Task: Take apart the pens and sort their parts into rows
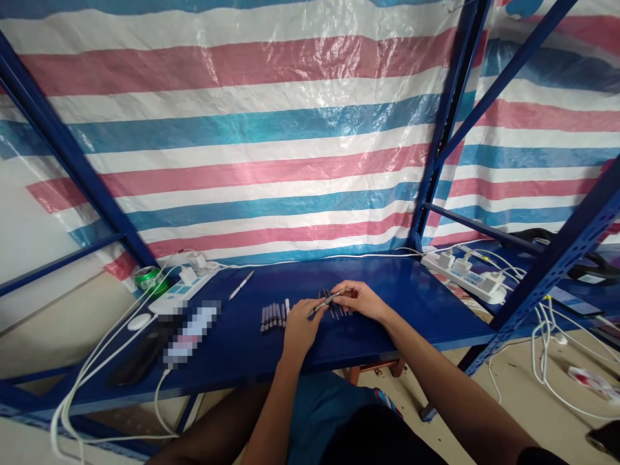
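Note:
Both my hands meet over the blue shelf board (387, 323). My left hand (299, 328) and my right hand (361, 299) are both closed on one dark pen (323, 304), each pinching an end. Just left of my left hand lies a row of several dark pens (274, 316), side by side. Under and behind my right hand lies another small group of dark pens (339, 310), partly hidden by the fingers. A single white pen (241, 285) lies apart, further back to the left.
A white power strip (181, 290) with chargers and cables sits at the left, beside a green can (151, 279). A second power strip (467, 274) lies at the right. A dark phone (140, 358) lies near the front left. Blue rack posts (552, 258) frame the shelf.

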The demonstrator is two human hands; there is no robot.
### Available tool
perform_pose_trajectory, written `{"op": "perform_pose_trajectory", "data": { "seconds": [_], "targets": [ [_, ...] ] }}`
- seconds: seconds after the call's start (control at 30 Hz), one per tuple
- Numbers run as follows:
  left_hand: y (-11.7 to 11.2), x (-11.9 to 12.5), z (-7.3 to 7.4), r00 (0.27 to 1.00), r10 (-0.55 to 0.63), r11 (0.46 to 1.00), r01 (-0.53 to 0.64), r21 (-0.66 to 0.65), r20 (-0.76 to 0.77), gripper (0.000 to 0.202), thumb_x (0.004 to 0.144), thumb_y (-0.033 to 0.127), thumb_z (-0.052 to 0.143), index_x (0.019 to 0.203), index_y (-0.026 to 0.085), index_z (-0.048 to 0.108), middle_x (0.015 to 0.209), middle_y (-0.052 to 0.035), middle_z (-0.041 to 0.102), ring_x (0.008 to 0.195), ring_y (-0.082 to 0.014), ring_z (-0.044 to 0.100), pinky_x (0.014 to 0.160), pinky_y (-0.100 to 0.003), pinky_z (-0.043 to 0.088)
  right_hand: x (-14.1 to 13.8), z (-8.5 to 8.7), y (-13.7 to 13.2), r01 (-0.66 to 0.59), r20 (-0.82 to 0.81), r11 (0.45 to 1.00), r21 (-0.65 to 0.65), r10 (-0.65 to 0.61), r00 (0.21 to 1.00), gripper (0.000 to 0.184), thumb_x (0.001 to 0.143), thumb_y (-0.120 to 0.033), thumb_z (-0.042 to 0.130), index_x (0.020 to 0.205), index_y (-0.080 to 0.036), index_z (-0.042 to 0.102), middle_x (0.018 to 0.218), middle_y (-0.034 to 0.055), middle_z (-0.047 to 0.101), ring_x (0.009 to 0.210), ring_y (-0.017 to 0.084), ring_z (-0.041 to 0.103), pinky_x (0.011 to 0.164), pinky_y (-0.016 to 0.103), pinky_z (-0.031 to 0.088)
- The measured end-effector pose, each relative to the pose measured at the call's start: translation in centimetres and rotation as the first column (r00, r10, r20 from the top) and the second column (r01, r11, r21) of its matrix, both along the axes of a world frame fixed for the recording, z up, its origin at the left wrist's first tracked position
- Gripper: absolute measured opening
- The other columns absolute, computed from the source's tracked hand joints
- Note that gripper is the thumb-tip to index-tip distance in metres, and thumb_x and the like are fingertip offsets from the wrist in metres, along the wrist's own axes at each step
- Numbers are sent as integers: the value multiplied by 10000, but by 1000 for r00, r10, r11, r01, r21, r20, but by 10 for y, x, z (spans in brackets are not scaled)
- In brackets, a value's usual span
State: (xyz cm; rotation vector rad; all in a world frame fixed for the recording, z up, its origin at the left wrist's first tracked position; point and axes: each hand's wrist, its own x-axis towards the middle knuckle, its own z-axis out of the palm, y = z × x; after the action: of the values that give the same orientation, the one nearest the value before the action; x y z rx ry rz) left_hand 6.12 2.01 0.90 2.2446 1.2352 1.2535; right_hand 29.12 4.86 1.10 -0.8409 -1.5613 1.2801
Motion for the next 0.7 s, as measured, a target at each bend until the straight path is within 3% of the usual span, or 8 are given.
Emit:
{"op": "perform_pose_trajectory", "data": {
  "seconds": [0.1, 0.2, 0.3, 0.37, 0.47, 0.57, 0.63, 0.7],
  "targets": [
    [-3, 0, 3, 997, 16, 998, -12, -55, 81, 343, 1019, 467, 618, 1263, 263, 748, 1133, -73, 792, 1028, -257, 745, 861, -373, 598, 2, -2, 0, 25, -47, 1000, -11, -26, 999, 435, 810, -583, 851, 978, -203, 721, 687, -15, 686, 538, 119, 547, 489, 238, 370],
    [-6, -1, 6, 983, 88, 984, -61, -167, 161, 526, 1025, 544, 583, 1470, 265, 598, 1200, -85, 774, 896, -232, 747, 758, -349, 595, 3, -4, 2, 80, -129, 996, -37, -84, 988, 403, 834, -571, 838, 971, -214, 712, 720, -1, 706, 514, 110, 510, 446, 228, 303],
    [-8, -2, 6, 971, 5, 972, 51, -228, 237, 603, 1055, 544, 524, 1588, 275, 443, 1291, -103, 739, 911, -218, 749, 821, -363, 600, 3, -5, 3, 76, -154, 996, -48, -83, 985, 410, 817, -569, 854, 989, -222, 718, 785, 28, 743, 537, 129, 550, 430, 230, 296],
    [-8, -3, 6, 947, -82, 966, 152, -209, 312, 656, 1071, 515, 506, 1654, 287, 307, 1408, -126, 675, 1014, -219, 744, 875, -363, 597, 1, -6, 2, 57, -155, 997, -45, -63, 986, 406, 822, -567, 850, 1000, -225, 722, 803, 39, 756, 547, 139, 570, 427, 233, 311],
    [-7, -3, 5, 917, -123, 965, 200, -171, 380, 720, 1079, 485, 502, 1690, 302, 168, 1525, -155, 579, 1073, -211, 728, 872, -346, 596, -3, -6, 1, 22, -154, 999, -39, -28, 988, 389, 822, -543, 858, 997, -222, 726, 836, 54, 771, 581, 154, 605, 430, 232, 331],
    [-8, -2, 6, 938, -89, 977, 147, -152, 336, 720, 1061, 488, 545, 1676, 290, 228, 1484, -146, 613, 1035, -206, 725, 824, -327, 592, -4, -5, 2, 46, -217, 998, -43, -55, 975, 396, 811, -538, 866, 1002, -222, 723, 858, 60, 776, 633, 171, 642, 428, 224, 329],
    [-9, 0, 8, 967, -44, 987, 81, -138, 249, 606, 1046, 504, 565, 1587, 260, 440, 1337, -123, 706, 913, -200, 730, 730, -304, 575, -4, -5, 2, 83, -264, 995, -53, -94, 960, 395, 816, -537, 862, 1005, -221, 719, 845, 53, 771, 620, 160, 631, 424, 219, 320],
    [-8, -3, 13, 993, -24, 995, 35, -90, 119, 435, 1047, 511, 554, 1361, 237, 678, 1130, -93, 772, 829, -201, 723, 703, -301, 554, -3, -4, 2, 90, -271, 994, -65, -104, 957, 402, 819, -537, 859, 1019, -218, 720, 847, 54, 768, 630, 161, 634, 424, 219, 325]
  ]
}}
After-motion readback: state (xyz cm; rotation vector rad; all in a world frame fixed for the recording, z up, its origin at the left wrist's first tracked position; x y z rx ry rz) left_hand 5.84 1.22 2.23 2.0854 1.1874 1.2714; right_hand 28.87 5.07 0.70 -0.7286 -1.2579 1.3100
